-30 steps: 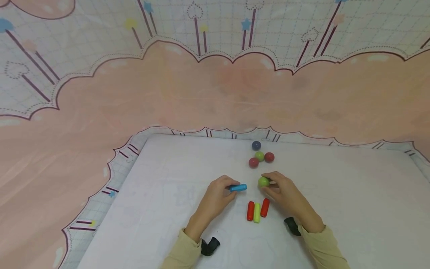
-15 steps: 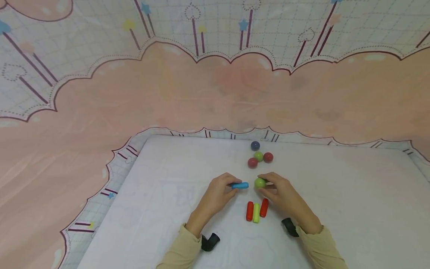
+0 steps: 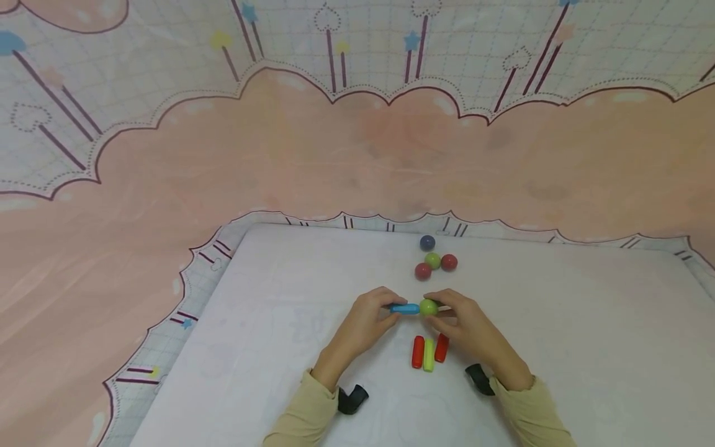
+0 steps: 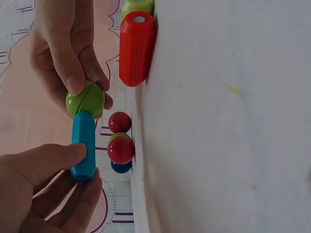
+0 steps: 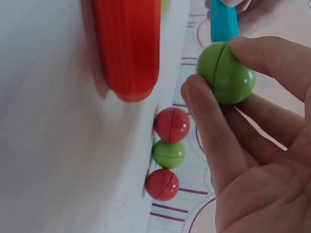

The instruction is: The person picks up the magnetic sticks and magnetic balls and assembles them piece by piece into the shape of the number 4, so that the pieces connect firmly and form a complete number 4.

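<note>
My left hand (image 3: 365, 318) pinches a blue rod (image 4: 84, 141) between thumb and fingers. The rod has flat facets and points toward my right hand (image 3: 463, 316). In that right hand a glossy green ball (image 5: 226, 73) with a seam line is pinched by the fingertips. The ball sits right at the rod's end, the two in line in the head view and both wrist views. Just nearer to me, two red rods (image 3: 418, 352) lie with a yellow-green rod (image 3: 428, 355) between them. One red rod looms large in the right wrist view.
Beyond the hands, a loose group on the white tabletop (image 3: 290, 267) holds two red balls (image 3: 449, 262), a green ball (image 3: 432, 260) and a dark blue ball (image 3: 427, 243). A black strap piece (image 3: 353, 400) shows at each wrist. A patterned cloth (image 3: 335, 155) lies behind.
The green ball in my right hand has moved left and the blue rod slightly right, so the gap between them has closed. The rods and balls on the table stay put.
</note>
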